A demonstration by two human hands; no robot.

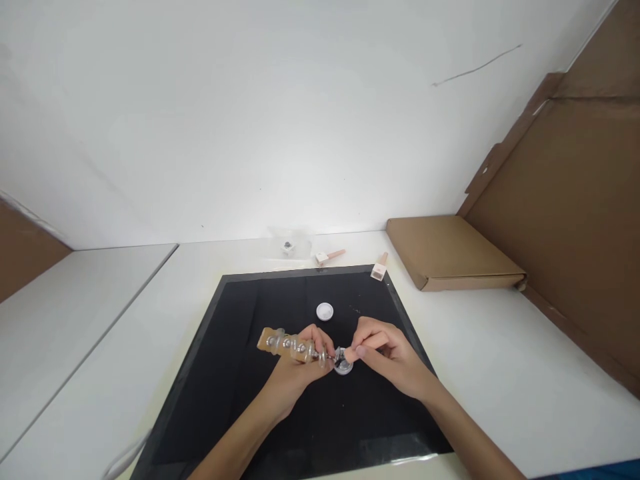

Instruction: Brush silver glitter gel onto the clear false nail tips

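My left hand (300, 367) is closed around a tan strip (285, 343) that bears several clear rounded pieces with silvery beads. In my right hand (387, 357), fingers pinch a pink brush handle (373, 344), angled down to the left. Between the hands, a small round dish (343, 365) with shiny silvery contents sits on the black mat (270, 300). The brush's lower end is over this dish, close to my left fingertips; whether it touches anything cannot be made out. A small white round lid or dish (325, 311) lies just beyond the hands.
Behind the mat are a clear plastic bag (295, 247) with a small item and a white-and-pink bottle (323, 257). Another such bottle (379, 270) stands at the mat's back right corner. A flat cardboard box (450, 250) lies at the right, beside upright cardboard (565, 200).
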